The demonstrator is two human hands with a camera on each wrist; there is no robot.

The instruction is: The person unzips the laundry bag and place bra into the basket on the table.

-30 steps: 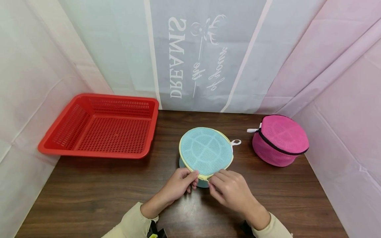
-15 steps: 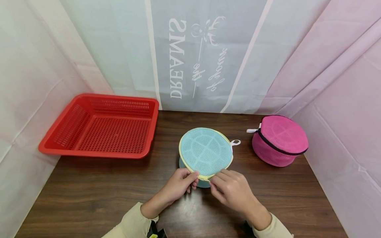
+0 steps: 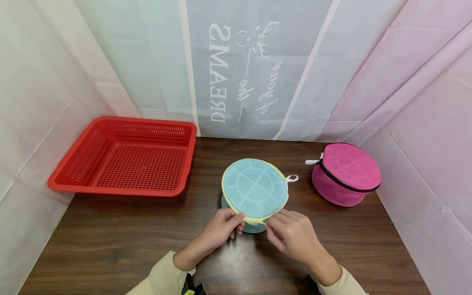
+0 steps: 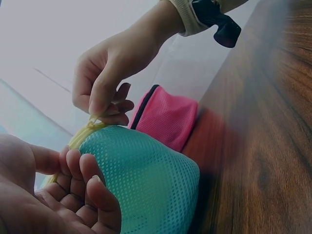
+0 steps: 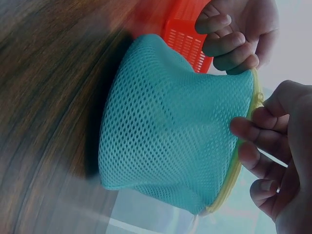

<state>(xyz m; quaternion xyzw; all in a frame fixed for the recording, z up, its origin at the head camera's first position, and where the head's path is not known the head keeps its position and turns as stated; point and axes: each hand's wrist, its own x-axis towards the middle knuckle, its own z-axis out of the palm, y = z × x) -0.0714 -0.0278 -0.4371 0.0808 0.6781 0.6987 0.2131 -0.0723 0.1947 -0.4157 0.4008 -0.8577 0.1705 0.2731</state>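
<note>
Teal mesh bag (image 3: 254, 189) stands just below centre of the head view on the brown worktop (image 3: 125, 241), lid face up, yellow zip edge (image 3: 253, 220) toward the bottom of the frame, white loop (image 3: 292, 178) sticking out at its right.

Left hand (image 3: 223, 225) comes in from the lower left, forearm slanting up and right. Thumb lies on the yellow edge, fingers curled under it — pinching the rim at the bag's lower left. Right hand (image 3: 293, 234) comes from the lower right, forearm slanting up and left, back of hand up, thumb and forefinger closed together on the small zip pull (image 3: 262, 223) at the lower right of the rim; in the left wrist view its other fingers bend loosely.

Pink mesh bag (image 3: 348, 174) with black zip sits at right of frame, apart from the hands. Red basket (image 3: 114, 191) sits at left, near the printed curtain (image 3: 254, 82) along the top.

Hidden or cut off: both sleeves run out at the bottom edge of the head view; dark wrist gear (image 3: 193, 287) only partly shows. Right fingertips cover part of the rim; the left fingers hide another stretch of it. Zip pull too small to make out well. Right wrist view cuts off the right hand at its edge — basket only a red corner there. Bag's contents: cannot tell through the mesh.
</note>
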